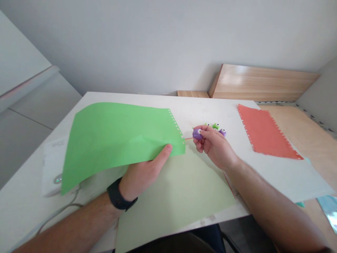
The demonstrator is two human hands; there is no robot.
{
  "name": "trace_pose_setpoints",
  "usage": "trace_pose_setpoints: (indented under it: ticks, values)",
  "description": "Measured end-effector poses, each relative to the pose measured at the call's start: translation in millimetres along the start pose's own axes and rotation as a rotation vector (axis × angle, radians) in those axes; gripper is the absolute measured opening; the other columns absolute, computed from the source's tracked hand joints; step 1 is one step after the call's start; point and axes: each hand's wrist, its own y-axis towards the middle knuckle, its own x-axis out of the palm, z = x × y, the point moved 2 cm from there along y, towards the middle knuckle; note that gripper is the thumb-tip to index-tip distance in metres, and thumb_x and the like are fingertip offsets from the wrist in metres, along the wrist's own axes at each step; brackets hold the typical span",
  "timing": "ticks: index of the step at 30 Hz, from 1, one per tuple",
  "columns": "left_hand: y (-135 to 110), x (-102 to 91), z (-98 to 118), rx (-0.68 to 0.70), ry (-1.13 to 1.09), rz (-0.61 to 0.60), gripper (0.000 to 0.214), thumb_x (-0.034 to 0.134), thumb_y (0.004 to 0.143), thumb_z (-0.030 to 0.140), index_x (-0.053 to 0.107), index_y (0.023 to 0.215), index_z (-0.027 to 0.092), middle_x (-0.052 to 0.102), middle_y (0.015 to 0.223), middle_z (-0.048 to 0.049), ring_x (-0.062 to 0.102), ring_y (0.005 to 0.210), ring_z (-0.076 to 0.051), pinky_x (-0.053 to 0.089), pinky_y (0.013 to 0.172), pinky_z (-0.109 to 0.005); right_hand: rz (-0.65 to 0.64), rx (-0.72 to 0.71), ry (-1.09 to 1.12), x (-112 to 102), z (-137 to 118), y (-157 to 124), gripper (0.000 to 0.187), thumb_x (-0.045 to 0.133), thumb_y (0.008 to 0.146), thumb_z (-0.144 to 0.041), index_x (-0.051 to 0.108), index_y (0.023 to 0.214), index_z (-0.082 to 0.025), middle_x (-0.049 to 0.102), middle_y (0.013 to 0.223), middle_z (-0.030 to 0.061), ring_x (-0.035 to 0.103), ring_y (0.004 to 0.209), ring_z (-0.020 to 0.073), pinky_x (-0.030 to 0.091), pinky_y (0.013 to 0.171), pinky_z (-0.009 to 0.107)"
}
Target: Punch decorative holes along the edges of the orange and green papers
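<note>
My left hand [143,172] pinches the near edge of a bright green paper sheet [116,137], lifting it off the white table [218,112]; its right edge shows a row of punched holes. My right hand [212,144] is closed round a small purple punch [197,134], held just right of the sheet's lower right corner. Two more small punches, a green one [216,125] and a purple one [223,132], lie on the table behind my right hand. A pale green sheet [179,193] lies flat under my hands.
A red sheet [265,133] with punched edges lies at the right. A white device [51,165] with a cable sits at the left, partly under the green sheet. Wooden boards [260,82] lean against the wall behind the table. A wooden surface [305,137] adjoins on the right.
</note>
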Motion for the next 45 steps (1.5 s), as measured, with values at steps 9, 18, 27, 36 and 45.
trace_pose_setpoints:
  ticks: [9,18,27,36,45]
  values:
    - [-1,0.2,-1,0.043,0.001,0.011,0.034,0.059,0.096,0.054,0.075,0.097,0.024,0.077,0.082,-0.0017,0.074,0.093,-0.028,0.052,0.110,-0.048,0.036,0.002,0.058,-5,-7,3,0.031,0.070,0.089,-0.038,0.068,0.115,-0.021,0.059,0.079,-0.0008,0.047,0.063,0.0109,0.036,0.052,0.024]
    - [-3,4.0,-6,0.090,0.006,0.050,0.040,0.064,0.095,0.050,0.072,0.125,0.025,0.079,0.115,-0.0032,0.073,0.109,-0.029,0.045,0.119,-0.047,0.185,-0.128,-0.165,-22,-6,12,0.039,0.077,0.086,-0.048,0.066,0.113,-0.023,0.066,0.082,0.0006,0.054,0.064,0.0122,0.040,0.051,0.024]
    - [-4,5.5,-12,0.122,0.040,0.048,0.036,0.062,0.097,0.048,0.073,0.121,0.025,0.080,0.110,-0.0025,0.073,0.109,-0.029,0.037,0.125,-0.049,0.175,-0.109,-0.130,-23,-8,11,0.035,0.074,0.089,-0.051,0.068,0.107,-0.022,0.071,0.113,0.0078,0.068,0.071,0.0140,0.053,0.058,0.028]
    - [-2,1.1,-1,0.077,0.037,0.007,0.033,0.059,0.097,0.051,0.074,0.110,0.025,0.080,0.098,-0.0024,0.074,0.096,-0.028,0.045,0.119,-0.049,0.134,-0.050,-0.044,-19,-13,8,0.034,0.073,0.089,-0.050,0.069,0.104,-0.020,0.071,0.105,0.0067,0.063,0.063,0.0118,0.047,0.050,0.025]
    - [-2,-0.9,-2,-0.002,-0.066,0.008,0.028,0.063,0.094,0.051,0.073,0.085,0.026,0.076,0.078,-0.0011,0.073,0.093,-0.028,0.049,0.114,-0.047,0.111,-0.003,0.018,-18,-15,8,0.036,0.076,0.086,-0.053,0.070,0.093,-0.018,0.055,0.078,-0.0006,0.046,0.058,0.0093,0.033,0.044,0.023]
